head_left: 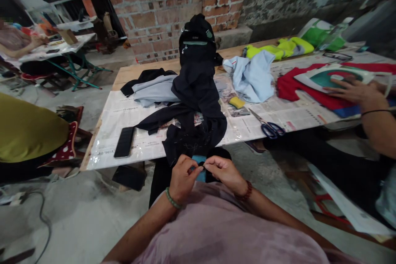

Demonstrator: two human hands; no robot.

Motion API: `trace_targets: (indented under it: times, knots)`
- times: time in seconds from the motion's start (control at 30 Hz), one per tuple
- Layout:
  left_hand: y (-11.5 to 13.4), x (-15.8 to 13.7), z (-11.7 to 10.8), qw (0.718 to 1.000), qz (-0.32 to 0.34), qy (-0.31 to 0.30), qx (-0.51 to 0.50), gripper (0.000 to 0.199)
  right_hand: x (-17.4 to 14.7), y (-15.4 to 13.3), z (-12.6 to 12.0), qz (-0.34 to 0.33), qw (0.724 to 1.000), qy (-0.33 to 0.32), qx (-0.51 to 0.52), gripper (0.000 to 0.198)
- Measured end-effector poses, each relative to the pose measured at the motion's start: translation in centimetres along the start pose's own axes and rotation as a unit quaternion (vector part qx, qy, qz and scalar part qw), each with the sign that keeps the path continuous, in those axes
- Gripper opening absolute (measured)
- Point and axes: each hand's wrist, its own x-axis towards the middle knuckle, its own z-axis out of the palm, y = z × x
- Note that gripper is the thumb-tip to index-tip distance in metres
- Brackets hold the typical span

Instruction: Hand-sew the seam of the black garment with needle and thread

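Over my lap, my left hand (185, 175) and my right hand (225, 172) meet with fingertips pinched, almost touching. Between them is a small dark bit of cloth, apparently the near edge of the dark garment (198, 86), pinched by my left fingers. Whatever my right fingertips pinch is too small to make out. The garment runs from the table over its front edge toward my hands, and white stitch lines show on its near part. Behind and below my fingers lies a blue piece (200, 176), partly hidden.
On the newspaper-covered table (148, 142) are a phone (124, 142), scissors (268, 126), a yellow sponge (236, 102), a black backpack (197, 41) and light blue cloth (252, 76). At right, a co-worker's hand (355, 90) rests on an iron (334, 76) over a red garment (286, 84).
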Motion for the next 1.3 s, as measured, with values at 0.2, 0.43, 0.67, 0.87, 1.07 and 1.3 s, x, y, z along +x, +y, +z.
trace_targets:
  times: [0.2, 0.43, 0.67, 0.87, 1.07, 1.3]
  knots:
    - [0.0, 0.0, 0.1, 0.999, -0.021, 0.01, -0.049, 0.012, 0.0, 0.1, 0.0, 0.004, 1.0, -0.001, -0.001, 0.026]
    - [0.2, -0.1, 0.4, 0.982, -0.113, -0.019, -0.153, 0.014, 0.0, 0.8, 0.1, 0.02, 1.0, -0.019, -0.001, 0.024]
    - [0.3, -0.2, 0.6, 0.959, -0.205, 0.002, -0.195, 0.014, 0.2, 1.1, 0.4, 0.043, 0.998, -0.044, 0.017, 0.029]
    - [0.3, -0.2, 0.7, 0.956, -0.217, 0.03, -0.195, 0.014, 0.2, 1.0, 0.4, 0.047, 0.997, -0.047, 0.049, 0.029]
    - [0.4, -0.2, 0.7, 0.946, -0.227, 0.037, -0.23, 0.014, 0.1, 0.9, 0.3, 0.044, 0.997, -0.038, 0.06, 0.03]
    - [0.4, -0.2, 0.5, 0.94, -0.248, 0.042, -0.229, 0.013, 0.4, 0.2, 0.2, 0.046, 0.997, -0.031, 0.056, 0.032]
